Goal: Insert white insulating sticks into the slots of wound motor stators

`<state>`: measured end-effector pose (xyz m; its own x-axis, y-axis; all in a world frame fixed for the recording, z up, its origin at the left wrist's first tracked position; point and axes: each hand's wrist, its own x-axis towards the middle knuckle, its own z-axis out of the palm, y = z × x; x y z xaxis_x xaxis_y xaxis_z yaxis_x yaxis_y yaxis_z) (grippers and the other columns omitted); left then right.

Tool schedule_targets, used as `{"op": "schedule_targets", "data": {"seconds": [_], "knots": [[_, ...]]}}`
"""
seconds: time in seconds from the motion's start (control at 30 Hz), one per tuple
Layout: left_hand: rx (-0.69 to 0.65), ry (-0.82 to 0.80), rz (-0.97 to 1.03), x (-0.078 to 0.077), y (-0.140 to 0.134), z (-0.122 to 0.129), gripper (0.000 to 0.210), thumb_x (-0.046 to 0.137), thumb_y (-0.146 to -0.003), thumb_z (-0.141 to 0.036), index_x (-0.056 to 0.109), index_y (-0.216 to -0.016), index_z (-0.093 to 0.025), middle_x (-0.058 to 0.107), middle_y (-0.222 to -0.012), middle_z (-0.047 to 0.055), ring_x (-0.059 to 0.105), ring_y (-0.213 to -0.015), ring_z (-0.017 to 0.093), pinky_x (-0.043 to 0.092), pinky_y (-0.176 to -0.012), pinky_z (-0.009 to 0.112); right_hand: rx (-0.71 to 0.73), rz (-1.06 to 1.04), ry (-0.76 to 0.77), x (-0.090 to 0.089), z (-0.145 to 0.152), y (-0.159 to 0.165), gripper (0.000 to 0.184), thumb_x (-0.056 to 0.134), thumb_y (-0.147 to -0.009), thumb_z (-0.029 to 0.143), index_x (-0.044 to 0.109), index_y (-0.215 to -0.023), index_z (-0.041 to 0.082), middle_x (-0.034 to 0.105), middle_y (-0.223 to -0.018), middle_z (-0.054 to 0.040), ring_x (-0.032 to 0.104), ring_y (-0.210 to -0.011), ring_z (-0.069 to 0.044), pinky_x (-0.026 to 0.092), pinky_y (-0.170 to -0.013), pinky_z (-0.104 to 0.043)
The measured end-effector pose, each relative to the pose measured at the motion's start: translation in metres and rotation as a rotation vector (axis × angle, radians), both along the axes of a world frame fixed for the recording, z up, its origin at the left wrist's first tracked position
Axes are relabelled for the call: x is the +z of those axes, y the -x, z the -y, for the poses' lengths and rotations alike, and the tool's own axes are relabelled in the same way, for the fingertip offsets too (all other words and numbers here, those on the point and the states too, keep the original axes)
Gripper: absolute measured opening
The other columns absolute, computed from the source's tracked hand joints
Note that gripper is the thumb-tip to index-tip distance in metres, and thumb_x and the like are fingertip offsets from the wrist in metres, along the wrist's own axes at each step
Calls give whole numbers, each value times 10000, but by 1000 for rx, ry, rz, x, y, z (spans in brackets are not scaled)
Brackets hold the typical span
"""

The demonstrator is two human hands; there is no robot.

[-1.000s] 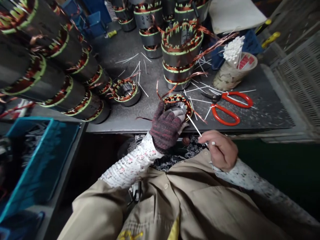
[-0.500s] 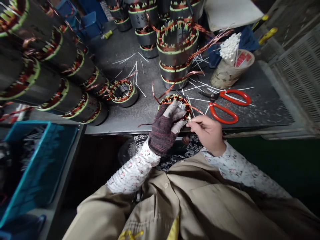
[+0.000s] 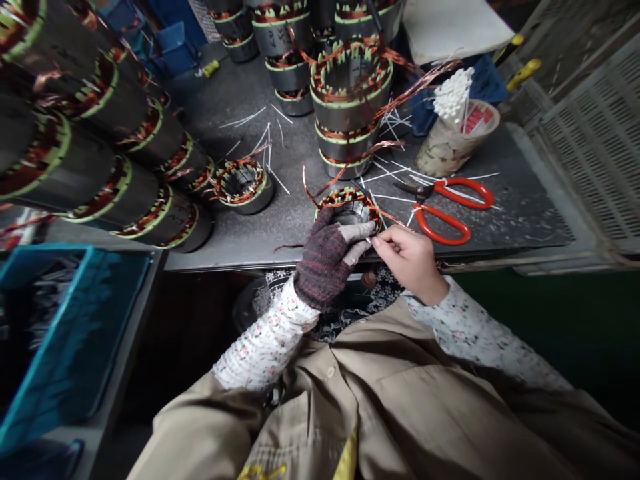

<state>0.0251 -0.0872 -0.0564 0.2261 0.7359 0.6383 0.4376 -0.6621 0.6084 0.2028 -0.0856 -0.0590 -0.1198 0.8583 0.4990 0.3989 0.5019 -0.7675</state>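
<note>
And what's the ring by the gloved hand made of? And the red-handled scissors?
The wound stator ring: likely copper wire, shiny orange strands; its grey inner wall, probably steel. The scissors: handles probably plastic, smooth, bright red; blades likely metal, dark grey.

Could read no word, brand or number for certain. Made out pale lettering on a red label (image 3: 479, 120) inside a round container (image 3: 443, 155), too small and blurred to spell out. Noticed dark, handwritten-looking strokes on the outer wall of a metal ring (image 3: 281, 35) in the rear middle stack, and similar ones on a ring (image 3: 189, 223) low in the left-hand stack, both illegible. Spotted a yellow mark (image 3: 263, 472) on the tan jacket (image 3: 380, 393), cut off by the frame.
</note>
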Motion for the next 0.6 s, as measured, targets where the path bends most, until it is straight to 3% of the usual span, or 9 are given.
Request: {"op": "schedule_targets", "data": {"seconds": [0.17, 0.27, 0.47, 0.6], "knots": [[47, 39, -43, -3, 0, 2, 174, 586, -1014, -253, 708, -1138, -258, 766, -1117, 41, 727, -1047, 167, 590, -993, 421, 64, -125, 29, 3, 9, -6, 221, 600, -911, 222, 602, -690, 215, 620, -667, 8, 586, -616, -135, 463, -609, -287], [42, 8, -46, -2, 0, 3, 185, 566, -1021, -257, 706, -1143, -262, 768, -1111, 38, 726, -1059, 171, 586, -1004, 427, 92, -90, -21, 9, 15, -8, 197, 628, -912, 216, 619, -715, 216, 662, -719, -3, 621, -677, -141, 481, -644, -284], [10, -81, -66, -2, 2, -1, 176, 628, -993, -224, 687, -1154, -265, 793, -1057, 17, 739, -1036, 162, 573, -1026, 420, -50, 12, -6, 1, 1, 2, 232, 628, -846, 204, 553, -628, 221, 548, -587, 26, 481, -532, -120, 395, -548, -283], [3, -114, -111, 2, 3, -1, 178, 599, -996, -193, 689, -1143, -234, 790, -1074, 36, 729, -1079, 172, 555, -1054, 430, -7, 21, 56, 7, 3, 5, 268, 648, -863, 276, 518, -636, 217, 509, -602, 35, 423, -510, -100, 353, -529, -277]]}}
